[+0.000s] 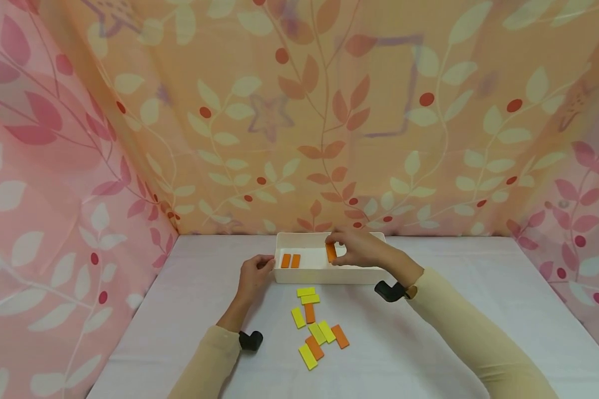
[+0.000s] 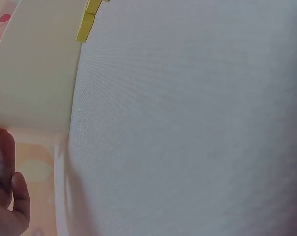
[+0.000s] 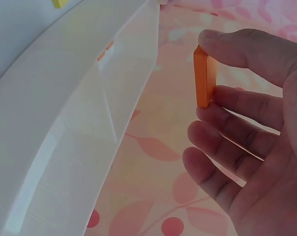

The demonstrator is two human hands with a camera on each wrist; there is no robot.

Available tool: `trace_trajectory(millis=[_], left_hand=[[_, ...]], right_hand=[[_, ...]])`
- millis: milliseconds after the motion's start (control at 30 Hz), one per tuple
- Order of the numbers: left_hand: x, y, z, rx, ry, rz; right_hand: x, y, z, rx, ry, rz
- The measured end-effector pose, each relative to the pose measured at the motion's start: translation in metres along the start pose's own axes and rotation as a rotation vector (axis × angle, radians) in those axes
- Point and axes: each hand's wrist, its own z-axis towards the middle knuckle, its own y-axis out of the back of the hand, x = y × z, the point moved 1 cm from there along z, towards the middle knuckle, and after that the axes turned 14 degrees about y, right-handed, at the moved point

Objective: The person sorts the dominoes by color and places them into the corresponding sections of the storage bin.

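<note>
My right hand (image 1: 361, 248) pinches an orange tile (image 3: 202, 78) between thumb and fingertips, over a long white box (image 1: 304, 276). In the right wrist view the tile stands on its long side between the fingers, and the right hand (image 3: 251, 118) is above the box's rim. The left hand (image 1: 253, 277) is at the box's left end. In the left wrist view this hand (image 2: 6, 182) has its fingers extended, their tips against the box's wall (image 2: 35, 73), thumb apart. Two orange tiles (image 1: 295, 261) lie side by side in the box's left part.
In front of the box, several yellow tiles (image 1: 308, 356) and a few orange tiles (image 1: 340, 336) lie loosely on the white-covered table (image 1: 409, 343), some overlapping. A patterned curtain (image 1: 324, 138) hangs right behind the box, and others flank the table.
</note>
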Motion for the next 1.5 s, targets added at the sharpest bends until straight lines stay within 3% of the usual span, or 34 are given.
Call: trace_trajectory(millis=[533, 833, 1100, 1500], left_hand=[[0.001, 0.001, 0.001, 0.011, 0.006, -0.001], [0.001, -0.001, 0.001, 0.016, 0.027, 0.002], [-0.002, 0.0, -0.002, 0.013, 0.007, -0.005], [0.0, 0.001, 0.0, 0.015, -0.009, 0.004]], right_hand=[[-0.012, -0.01, 0.035, 0.048, -0.066, 0.017], [-0.024, -0.03, 0.057, 0.065, -0.097, -0.024], [-0.028, -0.051, 0.076, 0.123, -0.097, -0.012], [-0.041, -0.082, 0.094, 0.187, -0.2, 0.02]])
